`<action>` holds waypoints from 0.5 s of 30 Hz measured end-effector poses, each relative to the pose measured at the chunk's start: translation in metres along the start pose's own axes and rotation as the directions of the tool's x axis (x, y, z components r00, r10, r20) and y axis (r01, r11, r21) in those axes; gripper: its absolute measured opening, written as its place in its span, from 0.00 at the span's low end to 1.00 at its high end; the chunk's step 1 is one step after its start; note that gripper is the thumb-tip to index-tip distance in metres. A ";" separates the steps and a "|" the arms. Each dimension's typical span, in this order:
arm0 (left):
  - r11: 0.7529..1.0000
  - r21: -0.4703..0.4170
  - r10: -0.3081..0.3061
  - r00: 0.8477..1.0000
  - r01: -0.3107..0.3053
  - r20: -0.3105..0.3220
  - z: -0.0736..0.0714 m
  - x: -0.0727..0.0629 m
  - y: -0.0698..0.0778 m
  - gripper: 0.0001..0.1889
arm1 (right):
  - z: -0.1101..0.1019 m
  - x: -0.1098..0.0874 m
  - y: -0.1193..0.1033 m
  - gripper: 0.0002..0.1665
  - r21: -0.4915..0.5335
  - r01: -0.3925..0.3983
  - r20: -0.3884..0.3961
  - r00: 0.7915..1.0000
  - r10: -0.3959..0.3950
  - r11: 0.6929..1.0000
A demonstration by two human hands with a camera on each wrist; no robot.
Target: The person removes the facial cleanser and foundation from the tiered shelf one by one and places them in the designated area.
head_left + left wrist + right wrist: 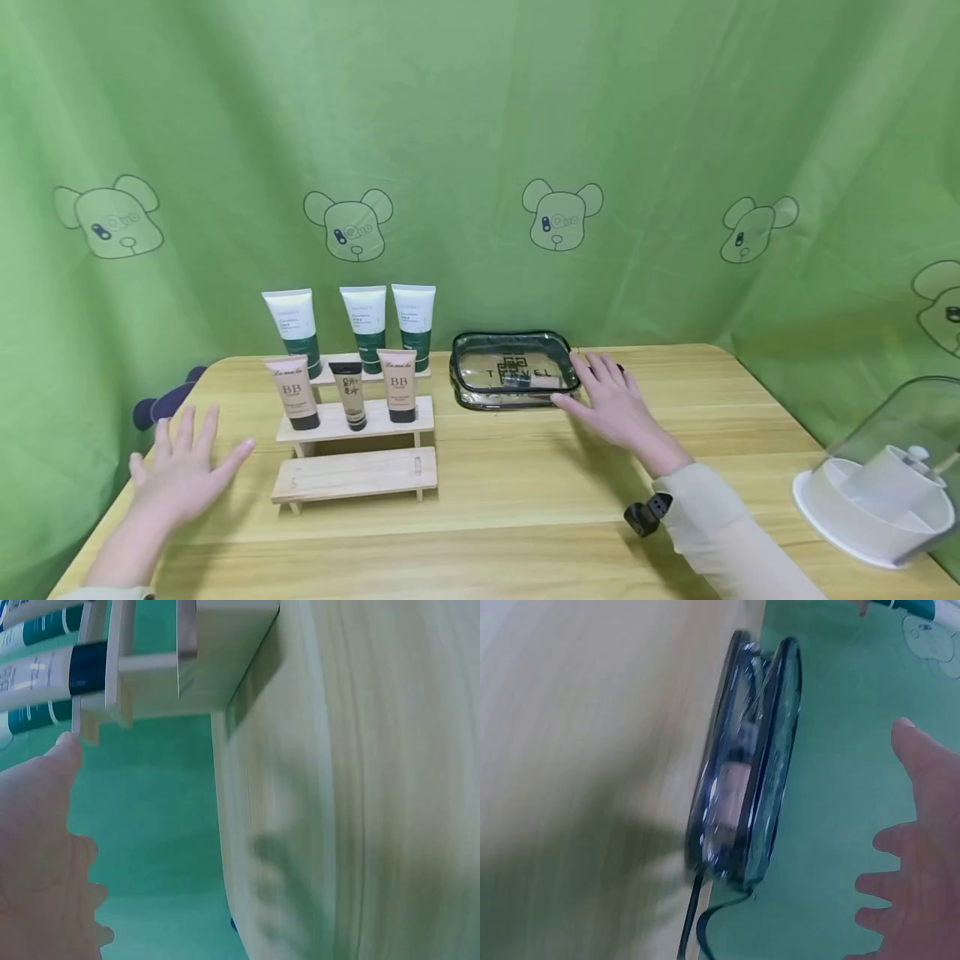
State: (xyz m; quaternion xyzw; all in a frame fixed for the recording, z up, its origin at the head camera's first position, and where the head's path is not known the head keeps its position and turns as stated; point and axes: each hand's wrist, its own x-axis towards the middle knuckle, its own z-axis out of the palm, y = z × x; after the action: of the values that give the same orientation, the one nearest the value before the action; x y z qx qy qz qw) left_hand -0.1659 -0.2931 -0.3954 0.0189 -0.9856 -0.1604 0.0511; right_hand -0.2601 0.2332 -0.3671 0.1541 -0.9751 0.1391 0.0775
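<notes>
My left hand (180,479) hovers over the table's left side with fingers spread and nothing in it, left of a three-step wooden stand (356,473). Three white-and-green tubes (364,325) stand on its top step. The middle step bears two pink BB cream tubes (399,387) and a small gold tube with a dark top (350,396); the lowest is bare. My right hand (618,408), fingers spread, holds nothing and is above the right end of a clear travel pouch (517,360) with black trim. A small pale-and-dark item (733,793) lies inside the pouch.
On the right of the wooden table (525,492) stands a round white organizer (877,508) under a clear dome (911,429). A green curtain (480,100) hangs behind. A dark purple object (168,402) shows past the left edge. The pouch's black strap (692,915) trails from one end.
</notes>
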 end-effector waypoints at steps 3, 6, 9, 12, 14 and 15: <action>0.999 -0.019 0.026 1.000 -0.026 0.000 0.004 -0.002 0.007 0.43 | -0.001 0.003 -0.012 0.50 0.037 0.028 -0.012 1.000 -0.027 0.999; 0.998 -0.038 0.048 0.999 -0.048 0.008 0.007 -0.005 0.015 0.43 | -0.001 0.006 -0.024 0.49 0.100 0.052 -0.024 0.998 -0.050 0.994; 0.994 -0.075 0.080 0.997 -0.080 0.003 0.010 -0.008 0.020 0.43 | 0.000 0.009 -0.036 0.48 0.176 0.078 -0.042 0.997 -0.071 0.981; 0.985 -0.121 0.119 0.993 -0.120 -0.013 0.014 -0.011 0.024 0.44 | 0.002 0.012 -0.049 0.47 0.260 0.103 -0.060 0.994 -0.090 0.960; 0.979 -0.139 0.148 0.989 -0.150 -0.028 0.018 -0.013 0.026 0.44 | 0.003 0.015 -0.057 0.45 0.312 0.119 -0.069 0.992 -0.102 0.943; 0.976 -0.145 0.161 0.986 -0.165 -0.037 0.020 -0.014 0.026 0.45 | 0.004 0.016 -0.062 0.44 0.331 0.124 -0.074 0.992 -0.105 0.935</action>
State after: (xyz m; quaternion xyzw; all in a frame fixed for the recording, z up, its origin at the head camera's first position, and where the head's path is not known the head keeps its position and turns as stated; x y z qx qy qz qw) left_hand -0.1549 -0.2610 -0.4071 -0.0639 -0.9685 -0.2277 0.0775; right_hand -0.2552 0.1708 -0.3528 0.2175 -0.9242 0.3024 0.0849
